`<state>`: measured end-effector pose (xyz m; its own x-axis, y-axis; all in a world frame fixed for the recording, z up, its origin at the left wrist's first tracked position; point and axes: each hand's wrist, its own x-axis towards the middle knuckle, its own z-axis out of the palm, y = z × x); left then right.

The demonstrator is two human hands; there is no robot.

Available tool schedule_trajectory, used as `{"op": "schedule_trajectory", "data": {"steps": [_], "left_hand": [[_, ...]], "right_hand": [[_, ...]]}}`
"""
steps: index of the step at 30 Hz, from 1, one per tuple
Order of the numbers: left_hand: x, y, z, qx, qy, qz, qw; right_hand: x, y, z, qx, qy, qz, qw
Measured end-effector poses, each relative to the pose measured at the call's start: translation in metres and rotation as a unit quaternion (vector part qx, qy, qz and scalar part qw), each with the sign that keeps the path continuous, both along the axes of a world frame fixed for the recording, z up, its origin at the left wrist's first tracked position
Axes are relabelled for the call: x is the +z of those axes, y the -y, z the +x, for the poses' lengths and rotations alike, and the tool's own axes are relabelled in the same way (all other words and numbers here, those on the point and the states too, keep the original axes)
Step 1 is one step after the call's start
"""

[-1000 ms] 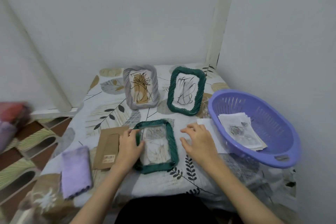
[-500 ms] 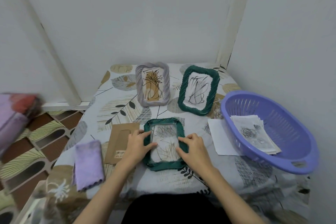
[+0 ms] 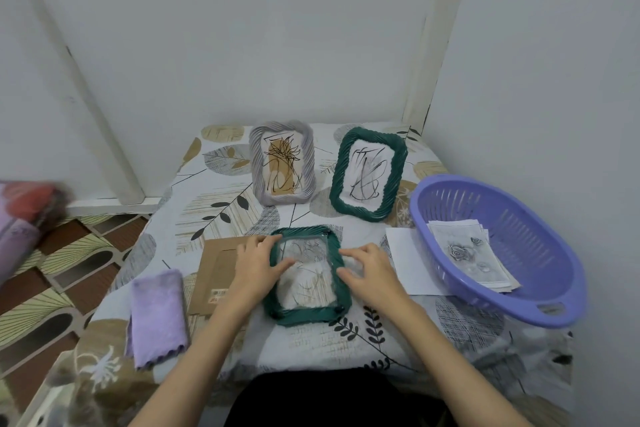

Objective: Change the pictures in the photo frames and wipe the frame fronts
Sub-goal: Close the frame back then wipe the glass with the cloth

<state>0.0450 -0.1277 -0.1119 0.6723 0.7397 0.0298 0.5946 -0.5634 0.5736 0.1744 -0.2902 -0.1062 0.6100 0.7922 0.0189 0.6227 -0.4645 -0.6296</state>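
Note:
A green rope-edged photo frame (image 3: 304, 314) lies flat on the table in front of me, its clear pane showing the tablecloth beneath. My left hand (image 3: 258, 265) rests on its left edge with fingers over the pane. My right hand (image 3: 369, 269) presses on its right edge. A brown cardboard backing (image 3: 216, 274) lies just left of the frame. Two more frames stand propped at the back: a grey one (image 3: 282, 163) and a green one (image 3: 369, 173), both with scribbled pictures. A purple cloth (image 3: 157, 317) lies at the near left.
A purple plastic basket (image 3: 540, 288) at the right holds several printed pictures (image 3: 467, 256). A white sheet (image 3: 405, 260) lies between the basket and the frame. The table (image 3: 214, 215) stands in a wall corner; its left edge drops to a patterned floor.
My right hand moved left from the tablecloth onto the frame's right edge. The view shifted, so the table sits further right and lower in the picture.

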Motion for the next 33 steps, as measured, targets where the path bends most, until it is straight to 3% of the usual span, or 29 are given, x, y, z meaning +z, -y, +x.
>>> {"op": "schedule_trajectory", "data": {"steps": [4, 7, 9, 12, 15, 20, 24, 33], "left_hand": [[0.021, 0.033, 0.046, -0.059, 0.115, 0.000, 0.992], [0.034, 0.069, 0.088, -0.144, 0.171, -0.065, 0.973], [0.043, 0.093, 0.110, -0.191, 0.183, -0.124, 0.956], [0.049, 0.119, 0.134, -0.225, 0.169, -0.206, 0.937], [0.045, 0.128, 0.149, -0.214, 0.142, -0.201, 0.945], [0.040, 0.128, 0.158, -0.197, 0.119, -0.186, 0.955], [0.037, 0.124, 0.157, -0.190, 0.118, -0.167, 0.960], [0.039, 0.125, 0.153, -0.196, 0.111, -0.169, 0.960]], "right_hand": [[0.040, 0.034, 0.031, -0.057, 0.038, 0.094, 0.993], [0.060, 0.069, 0.063, -0.130, 0.058, 0.152, 0.978], [0.061, 0.089, 0.087, -0.190, 0.062, 0.142, 0.970], [0.054, 0.109, 0.119, -0.246, 0.040, 0.004, 0.968], [0.046, 0.119, 0.140, -0.237, 0.009, -0.159, 0.959], [0.034, 0.117, 0.153, -0.222, -0.025, -0.267, 0.938], [0.034, 0.117, 0.156, -0.261, -0.033, -0.225, 0.938], [0.034, 0.124, 0.156, -0.347, 0.055, -0.122, 0.928]]}}
